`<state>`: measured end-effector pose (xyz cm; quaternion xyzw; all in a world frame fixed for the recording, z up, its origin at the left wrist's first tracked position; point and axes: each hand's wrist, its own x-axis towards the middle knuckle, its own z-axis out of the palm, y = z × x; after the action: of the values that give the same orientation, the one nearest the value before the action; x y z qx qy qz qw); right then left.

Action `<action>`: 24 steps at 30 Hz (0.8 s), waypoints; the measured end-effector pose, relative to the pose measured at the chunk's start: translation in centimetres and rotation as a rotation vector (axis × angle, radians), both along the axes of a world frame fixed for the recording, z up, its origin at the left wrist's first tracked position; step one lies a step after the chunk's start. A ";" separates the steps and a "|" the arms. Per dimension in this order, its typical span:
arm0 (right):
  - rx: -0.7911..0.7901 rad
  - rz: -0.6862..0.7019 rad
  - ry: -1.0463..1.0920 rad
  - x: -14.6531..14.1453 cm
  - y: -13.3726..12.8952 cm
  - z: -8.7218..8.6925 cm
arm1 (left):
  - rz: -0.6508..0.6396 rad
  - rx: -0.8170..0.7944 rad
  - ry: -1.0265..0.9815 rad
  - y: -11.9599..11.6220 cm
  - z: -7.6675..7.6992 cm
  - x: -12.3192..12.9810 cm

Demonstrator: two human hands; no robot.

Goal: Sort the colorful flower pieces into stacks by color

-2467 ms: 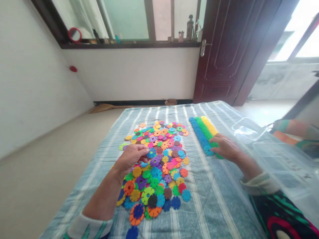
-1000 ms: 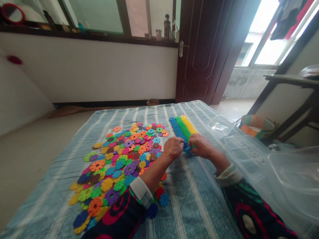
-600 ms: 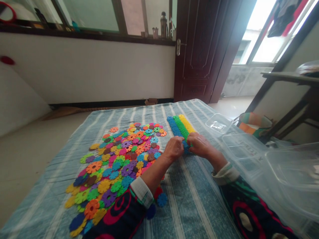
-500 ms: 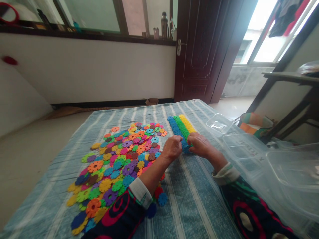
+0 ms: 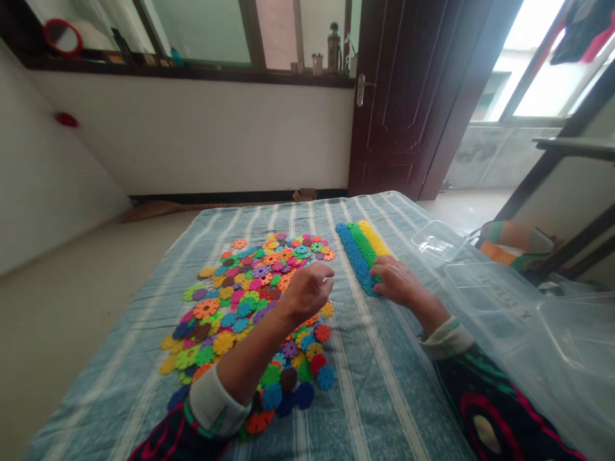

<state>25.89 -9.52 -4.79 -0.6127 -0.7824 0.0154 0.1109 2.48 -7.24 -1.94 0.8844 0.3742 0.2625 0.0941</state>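
Watching two bare hands above a bed-like surface spread with a striped cloth, we note loose discs in many colours heaped across its left and middle, some overlapping. To the right of the heap lie three rows of discs side by side: the blue row on the left, the green row between, the yellow row on the right. All three run from the far side towards us, slanting right as they near.

Left hand: over the right part of the heap, apart from the rows. We see its fingers curled in, thumb and forefinger drawn together; we cannot tell whether anything sits between them.

Right hand: at the near end of the rows, fingers bent, tips against the blue row. The hand hides the near ends of green and yellow. We cannot tell whether it is pinching or only resting.

Right of the rows we record a small clear box on the far side, with larger clear plastic containers nearer us. Beyond the cloth: a dark red door and, left of it, a flask on the sill.
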 end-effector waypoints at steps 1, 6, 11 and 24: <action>0.002 -0.002 0.000 0.0 0.0 -0.1 | 0.008 0.020 -0.007 -0.1 0.3 -1.2; 0.032 0.057 -0.006 0.7 -0.1 -1.3 | 0.160 0.085 -0.041 -1.3 1.9 -8.0; 0.096 0.118 0.007 2.0 0.3 -3.4 | 0.438 0.065 -0.053 -2.8 2.9 -15.4; 0.146 0.192 -0.091 3.5 0.8 -5.2 | 0.675 -0.134 0.133 -4.0 -1.2 -22.0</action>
<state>29.43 -8.75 -9.95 -0.5252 -0.8408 -0.0590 0.1177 -19.55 -11.29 -3.11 0.7179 0.6671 0.1957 0.0353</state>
